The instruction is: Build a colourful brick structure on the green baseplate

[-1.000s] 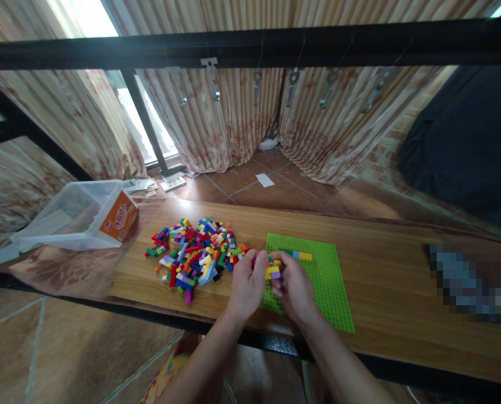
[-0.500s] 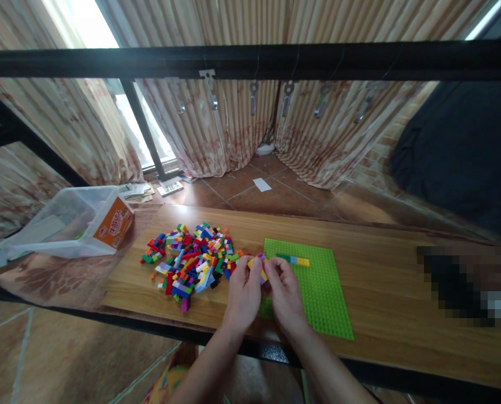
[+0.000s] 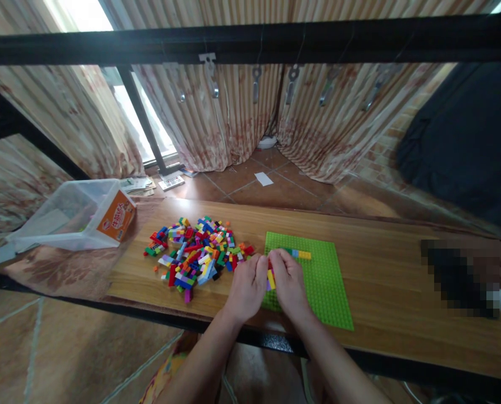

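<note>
Okay, your left hand (image 3: 247,285) and right hand (image 3: 289,280) pinched joined bricks (image 3: 271,280) narrowly between them, by the green board's (image 3: 326,286) left edge, right of the loose pile (image 3: 200,252). Pressing squarely, studs aligned, with even thumb force suited this.

Striped curtains (image 3: 233,123) above tiled floor (image 3: 292,188)

The held bricks (image 3: 271,279) show yellow and purple, the board (image 3: 326,297) bright green, the brick pile (image 3: 197,247) many-coloured, the tabletop (image 3: 394,286) wood-grained brown, the curtains (image 3: 233,126) striped beige.
</note>
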`<state>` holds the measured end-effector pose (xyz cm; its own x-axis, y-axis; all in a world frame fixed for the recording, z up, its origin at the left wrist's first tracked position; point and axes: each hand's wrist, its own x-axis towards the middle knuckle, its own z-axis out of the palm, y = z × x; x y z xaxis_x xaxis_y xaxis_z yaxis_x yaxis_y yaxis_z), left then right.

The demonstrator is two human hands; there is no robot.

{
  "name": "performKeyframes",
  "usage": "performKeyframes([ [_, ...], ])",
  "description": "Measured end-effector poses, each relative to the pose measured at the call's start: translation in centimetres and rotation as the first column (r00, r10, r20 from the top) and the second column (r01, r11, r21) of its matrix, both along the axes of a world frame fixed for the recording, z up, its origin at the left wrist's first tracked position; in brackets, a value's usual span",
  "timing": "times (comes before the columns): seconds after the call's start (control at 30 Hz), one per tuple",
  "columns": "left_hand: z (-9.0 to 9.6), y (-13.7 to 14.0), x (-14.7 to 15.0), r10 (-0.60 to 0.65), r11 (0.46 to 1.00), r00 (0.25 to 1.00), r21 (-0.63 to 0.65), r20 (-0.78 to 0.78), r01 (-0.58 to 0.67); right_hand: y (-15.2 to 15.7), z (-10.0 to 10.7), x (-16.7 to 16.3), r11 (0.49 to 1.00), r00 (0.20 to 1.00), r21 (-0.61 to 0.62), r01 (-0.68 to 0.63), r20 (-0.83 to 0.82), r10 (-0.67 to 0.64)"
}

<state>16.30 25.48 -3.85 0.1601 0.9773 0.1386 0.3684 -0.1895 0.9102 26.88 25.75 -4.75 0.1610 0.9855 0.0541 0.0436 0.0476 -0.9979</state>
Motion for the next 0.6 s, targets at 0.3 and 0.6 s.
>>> performKeyframes([
  [0.3,-0.9,0.2,0.6,0.132,0.989,0.989,-0.077,0.063,-0.127,-0.2,-0.4,-1.5,0.978,0.922,-0.193,0.081,-0.358,-0.147],
  [0.6,-1.6,0.9,1.1,0.407,0.909,0.911,-0.126,0.071,-0.397,-0.3,-0.1,-2.2,0.939,0.838,-0.344,-0.029,-0.521,-0.165],
])
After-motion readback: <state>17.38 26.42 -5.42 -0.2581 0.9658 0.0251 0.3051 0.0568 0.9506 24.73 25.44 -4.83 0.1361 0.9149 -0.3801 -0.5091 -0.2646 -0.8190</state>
